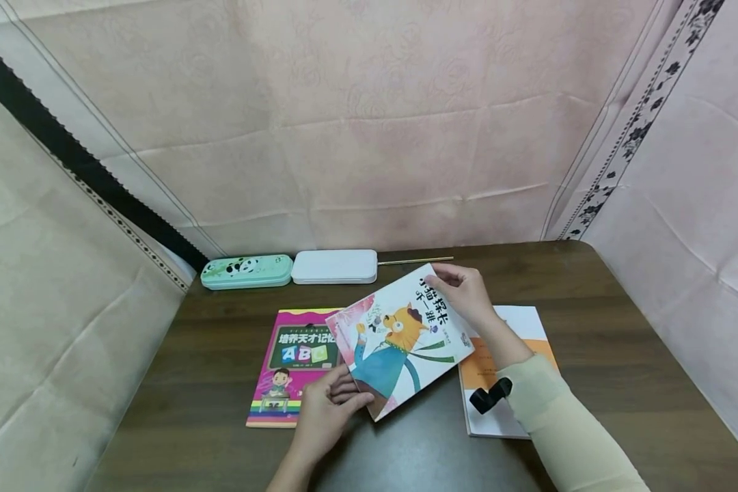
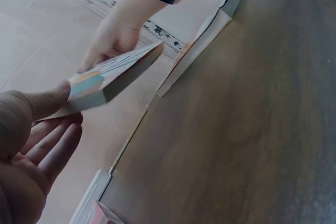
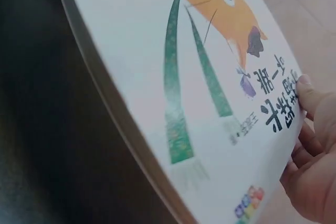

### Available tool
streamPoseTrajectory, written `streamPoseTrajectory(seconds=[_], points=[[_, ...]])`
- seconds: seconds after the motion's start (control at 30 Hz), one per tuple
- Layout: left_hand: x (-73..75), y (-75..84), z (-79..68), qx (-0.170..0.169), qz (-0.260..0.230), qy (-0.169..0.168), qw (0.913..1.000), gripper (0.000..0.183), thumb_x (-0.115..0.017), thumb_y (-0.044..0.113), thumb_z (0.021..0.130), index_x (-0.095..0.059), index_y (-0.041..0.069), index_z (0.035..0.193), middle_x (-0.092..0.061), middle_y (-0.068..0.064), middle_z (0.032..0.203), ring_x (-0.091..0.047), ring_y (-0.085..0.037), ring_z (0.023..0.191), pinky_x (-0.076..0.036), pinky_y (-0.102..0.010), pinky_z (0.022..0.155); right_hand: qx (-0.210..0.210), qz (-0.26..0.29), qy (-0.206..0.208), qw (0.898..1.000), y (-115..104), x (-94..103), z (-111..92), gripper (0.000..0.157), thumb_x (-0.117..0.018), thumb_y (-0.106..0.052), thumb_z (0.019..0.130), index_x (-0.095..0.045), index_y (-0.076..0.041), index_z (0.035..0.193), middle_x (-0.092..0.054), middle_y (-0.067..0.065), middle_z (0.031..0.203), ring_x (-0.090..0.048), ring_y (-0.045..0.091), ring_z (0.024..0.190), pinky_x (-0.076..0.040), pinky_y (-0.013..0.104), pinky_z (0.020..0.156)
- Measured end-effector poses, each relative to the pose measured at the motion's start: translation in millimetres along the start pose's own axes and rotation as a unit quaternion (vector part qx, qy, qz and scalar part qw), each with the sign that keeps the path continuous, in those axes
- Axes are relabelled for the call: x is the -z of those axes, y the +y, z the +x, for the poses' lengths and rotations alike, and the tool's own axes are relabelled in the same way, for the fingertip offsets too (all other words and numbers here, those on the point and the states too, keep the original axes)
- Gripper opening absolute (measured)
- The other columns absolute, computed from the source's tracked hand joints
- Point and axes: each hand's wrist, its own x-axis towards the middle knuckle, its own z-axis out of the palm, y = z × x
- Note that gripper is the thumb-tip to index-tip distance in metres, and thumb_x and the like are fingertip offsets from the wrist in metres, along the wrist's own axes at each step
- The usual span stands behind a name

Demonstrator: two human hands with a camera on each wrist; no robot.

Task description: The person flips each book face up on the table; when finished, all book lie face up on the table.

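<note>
While both hands [image 1: 324, 410] grip the cat book [image 1: 400, 342], the green case [image 1: 261, 273] and white case [image 1: 335, 266] lie closed.

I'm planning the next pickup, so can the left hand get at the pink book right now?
Probably not yet: the left hand is near the pink book, but it's busy holding the cat book.

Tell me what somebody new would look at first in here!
Probably the white book with the orange cat on its cover, held up at a slant by the person's fingers over the middle of the table. Next, maybe the bright pink book marked ABC, lying to its left and partly covered by it. Then the mint-green case at the table's back left.
</note>
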Motion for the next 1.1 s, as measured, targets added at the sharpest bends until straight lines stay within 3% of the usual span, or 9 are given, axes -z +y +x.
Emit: streamPoseTrajectory(seconds=[0.13,0.37,0.47,0.53,0.6,0.67,0.73,0.97,1.1], points=[[2.3,-0.3,0.7,0.034,-0.03,-0.002,0.999,0.047,-0.084,0.008,0.082,-0.067,-0.002,0.125,-0.075,-0.014,0.104,-0.073,-0.02,0.094,-0.06,-0.028,0.08,-0.023,-0.01,-0.027,0.999,9,-2.9,0,0.041,-0.073,-0.031,0.095,-0.069,-0.012,0.131,-0.073,0.009,0.109,-0.067,0.022,0.088,-0.056,0.021,0.071],[5.5,-6.2,6.4,0.049,-0.032,0.041,0.9974,0.054,-0.082,0.005,0.085,-0.061,-0.005,0.133,-0.073,-0.018,0.11,-0.073,-0.022,0.094,-0.06,-0.027,0.08,-0.058,-0.052,-0.086,0.993,23,-8.9,2,0.037,-0.071,-0.032,0.097,-0.069,-0.016,0.131,-0.072,0.005,0.11,-0.066,0.021,0.091,-0.055,0.031,0.08],[9.7,-12.1,11.1,0.052,-0.004,0.049,0.9974,0.061,-0.083,0.006,0.084,-0.057,-0.004,0.139,-0.071,-0.018,0.113,-0.073,-0.024,0.095,-0.06,-0.029,0.08,-0.04,-0.097,-0.127,0.986,29,-11.6,1,0.039,-0.069,-0.029,0.098,-0.067,-0.013,0.134,-0.071,0.006,0.116,-0.064,0.023,0.1,-0.054,0.037,0.088],[13.5,-17.0,12.8,0.045,0.057,0.049,0.9961,0.064,-0.085,0.009,0.082,-0.058,-0.002,0.139,-0.07,-0.016,0.117,-0.072,-0.025,0.099,-0.059,-0.032,0.084,-0.022,-0.129,-0.161,0.978,32,-11.6,-1,0.042,-0.069,-0.027,0.099,-0.064,-0.009,0.136,-0.069,0.008,0.121,-0.063,0.025,0.109,-0.053,0.042,0.096],[17.6,-21.9,12.7,0.027,0.142,0.039,0.9887,0.061,-0.087,0.013,0.08,-0.063,0.0,0.134,-0.07,-0.015,0.12,-0.07,-0.027,0.107,-0.057,-0.038,0.09,-0.01,-0.161,-0.191,0.968,35,-9.7,-5,0.045,-0.07,-0.026,0.098,-0.062,-0.005,0.138,-0.068,0.01,0.123,-0.062,0.026,0.112,-0.052,0.044,0.099],[21.4,-25.9,12.2,0.004,0.219,0.029,0.9752,0.059,-0.089,0.017,0.078,-0.067,0.002,0.13,-0.069,-0.012,0.125,-0.066,-0.029,0.115,-0.054,-0.044,0.097,0.004,-0.196,-0.212,0.957,36,-5.5,-10,0.049,-0.072,-0.025,0.096,-0.06,-0.002,0.138,-0.067,0.012,0.122,-0.062,0.026,0.11,-0.053,0.043,0.097],[24.6,-28.9,11.8,-0.019,0.264,0.017,0.9641,0.059,-0.091,0.018,0.075,-0.069,0.003,0.128,-0.067,-0.012,0.129,-0.062,-0.032,0.121,-0.051,-0.049,0.101,0.006,-0.223,-0.225,0.948,35,1.2,-14,0.051,-0.075,-0.025,0.094,-0.061,0.0,0.136,-0.068,0.011,0.119,-0.062,0.025,0.104,-0.056,0.041,0.091],[30.9,-30.5,17.6,-0.02,0.28,-0.063,0.9576,0.072,-0.094,0.016,0.07,-0.064,0.002,0.134,-0.059,-0.016,0.14,-0.053,-0.038,0.13,-0.046,-0.053,0.105,-0.03,-0.276,-0.279,0.919,29,32.5,-28,0.067,-0.091,-0.029,0.076,-0.065,-0.001,0.131,-0.065,0.004,0.106,-0.057,0.022,0.094,-0.054,0.035,0.081],[32.6,-27.0,23.7,-0.011,0.289,-0.091,0.9528,0.072,-0.093,0.016,0.073,-0.062,0.004,0.137,-0.057,-0.015,0.143,-0.05,-0.039,0.133,-0.046,-0.055,0.106,-0.029,-0.274,-0.306,0.911,28,39.8,-33,0.062,-0.094,-0.028,0.07,-0.069,-0.011,0.124,-0.062,-0.001,0.098,-0.053,0.021,0.091,-0.049,0.036,0.079]])
